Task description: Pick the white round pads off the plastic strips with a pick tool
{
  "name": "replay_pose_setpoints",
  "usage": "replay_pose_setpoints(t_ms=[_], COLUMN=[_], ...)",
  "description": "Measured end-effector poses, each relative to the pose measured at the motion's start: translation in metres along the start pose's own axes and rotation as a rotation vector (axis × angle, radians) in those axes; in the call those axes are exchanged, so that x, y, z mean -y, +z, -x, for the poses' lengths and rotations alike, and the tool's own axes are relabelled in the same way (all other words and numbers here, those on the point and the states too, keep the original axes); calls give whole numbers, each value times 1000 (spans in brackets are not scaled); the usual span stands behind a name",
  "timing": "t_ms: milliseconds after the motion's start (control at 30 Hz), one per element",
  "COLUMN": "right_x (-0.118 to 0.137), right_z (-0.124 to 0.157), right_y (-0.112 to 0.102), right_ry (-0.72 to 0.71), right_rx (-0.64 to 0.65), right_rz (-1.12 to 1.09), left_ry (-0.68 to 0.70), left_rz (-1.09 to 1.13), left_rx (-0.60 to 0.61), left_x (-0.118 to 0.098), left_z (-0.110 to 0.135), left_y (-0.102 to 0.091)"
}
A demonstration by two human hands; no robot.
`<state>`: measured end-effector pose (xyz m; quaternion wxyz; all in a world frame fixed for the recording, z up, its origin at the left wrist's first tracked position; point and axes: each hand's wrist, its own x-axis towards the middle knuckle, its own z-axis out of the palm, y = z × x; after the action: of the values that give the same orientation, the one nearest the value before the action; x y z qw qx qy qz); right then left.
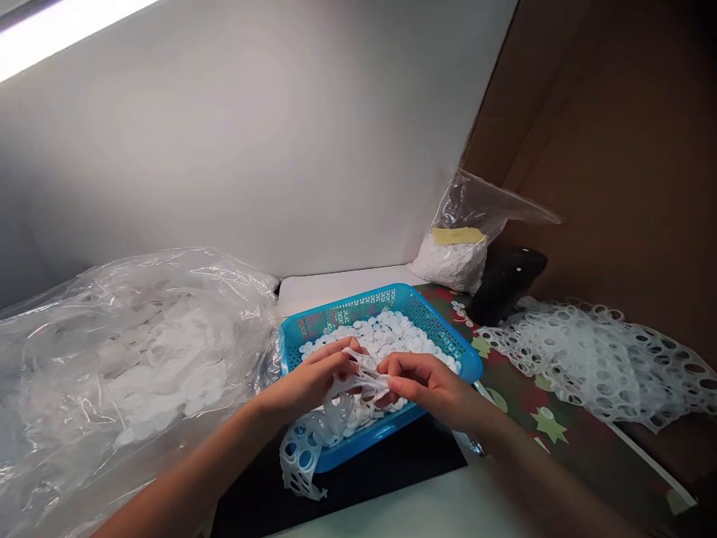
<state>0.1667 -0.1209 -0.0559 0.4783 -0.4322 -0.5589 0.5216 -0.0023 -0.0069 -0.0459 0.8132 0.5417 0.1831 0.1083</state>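
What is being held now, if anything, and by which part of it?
A white perforated strip, by its upper, bunched end, pinched in both the left grip and the right grip.

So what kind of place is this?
Probably a workbench for small plastic parts: there's a blue basket of white discs, a big clear bag of white pieces, and a heap of holey plastic sheets.

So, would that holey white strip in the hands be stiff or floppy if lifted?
Probably floppy: the holey strip bunches between the left hand and right hand, and its end droops past the blue basket. Likely light too, being mostly holes. Its narrow bridges may tear fairly easily.
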Motion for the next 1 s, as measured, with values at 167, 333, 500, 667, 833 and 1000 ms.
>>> replay_pose_setpoints(t_ms=[167, 333, 500, 667, 833, 1000], right_x=[4, -2, -3, 1, -3, -7], right_z=[1, -4, -6, -3, -4, -5], right_y=[0, -2, 3, 8, 8, 8], right_ry=[-25, -99, -169, -202, -246, -219], right_rx=[81, -230, -521, -506, -425, -365], right_rz=[-112, 165, 580, 689, 700, 709], left_ry=[-1, -29, 30, 74, 102, 89], left_rz=[73, 9, -49, -139, -316, -351], left_rx=[-114, -163, -83, -215, -307, -220], left_x=[-6, -6, 1, 3, 7, 10], left_z=[-1, -1, -1, -2, -3, -4], left_y=[-1, 0, 4, 6, 5, 3])
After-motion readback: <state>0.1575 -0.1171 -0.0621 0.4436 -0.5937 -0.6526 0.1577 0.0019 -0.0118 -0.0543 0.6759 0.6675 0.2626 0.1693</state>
